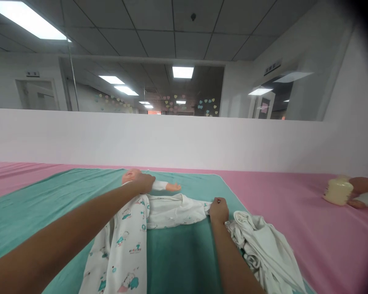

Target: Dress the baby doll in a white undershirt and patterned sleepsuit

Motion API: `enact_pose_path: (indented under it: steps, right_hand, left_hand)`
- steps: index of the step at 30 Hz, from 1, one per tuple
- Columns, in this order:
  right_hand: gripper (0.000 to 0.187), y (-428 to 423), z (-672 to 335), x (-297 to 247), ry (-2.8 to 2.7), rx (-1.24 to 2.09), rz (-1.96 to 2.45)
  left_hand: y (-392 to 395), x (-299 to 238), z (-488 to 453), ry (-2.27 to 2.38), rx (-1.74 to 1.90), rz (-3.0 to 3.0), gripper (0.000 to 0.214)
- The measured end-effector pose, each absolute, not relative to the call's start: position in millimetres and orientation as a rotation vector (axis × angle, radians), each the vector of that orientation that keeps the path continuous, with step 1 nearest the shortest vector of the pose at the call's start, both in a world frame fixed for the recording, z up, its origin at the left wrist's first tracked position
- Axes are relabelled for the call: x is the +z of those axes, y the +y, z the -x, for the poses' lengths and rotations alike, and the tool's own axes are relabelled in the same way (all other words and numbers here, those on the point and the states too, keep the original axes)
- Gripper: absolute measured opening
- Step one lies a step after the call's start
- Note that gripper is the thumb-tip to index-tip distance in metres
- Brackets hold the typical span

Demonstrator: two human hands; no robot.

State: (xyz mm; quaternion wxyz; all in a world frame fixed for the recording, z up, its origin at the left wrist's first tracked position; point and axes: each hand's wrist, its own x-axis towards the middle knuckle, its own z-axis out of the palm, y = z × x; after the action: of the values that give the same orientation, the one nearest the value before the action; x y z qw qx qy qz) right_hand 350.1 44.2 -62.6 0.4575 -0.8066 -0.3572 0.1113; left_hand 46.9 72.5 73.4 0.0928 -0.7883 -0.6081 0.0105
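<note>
A baby doll (131,175) lies on the teal sheet, one arm (173,187) in a white sleeve stretched to the right. My left hand (145,183) is closed at the doll's shoulder, hiding part of it; what its fingers hold is hidden. A white printed baby garment (134,245) is spread toward me, below the doll. Its sleeve (177,210) runs straight out to the right. At that sleeve's end, my right hand (219,209) is closed in a fist around the cuff. The doll's lower body cannot be made out.
A crumpled pile of white cloth (266,241) lies beside my right forearm. Under everything are the teal sheet (184,253) and a pink cover (272,192). A pale yellow bottle (337,191) stands far right, touched by a partly seen hand (363,185). Behind is a white wall (184,141) with windows.
</note>
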Motion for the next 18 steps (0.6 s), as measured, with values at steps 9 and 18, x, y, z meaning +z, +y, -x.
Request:
enact_pose_path:
  steps: [9, 18]
  right_hand:
    - [0.034, 41.6, -346.3, -61.2, -0.957, 0.292, 1.97]
    - [0.033, 43.6, -344.8, -62.6, -0.986, 0.247, 1.942]
  left_hand:
    - [66.0, 46.1, -117.8, -1.575, 0.12, 2.351, 0.034]
    - [54.9, 24.8, -137.7, -1.524, 0.075, 2.552, 0.036]
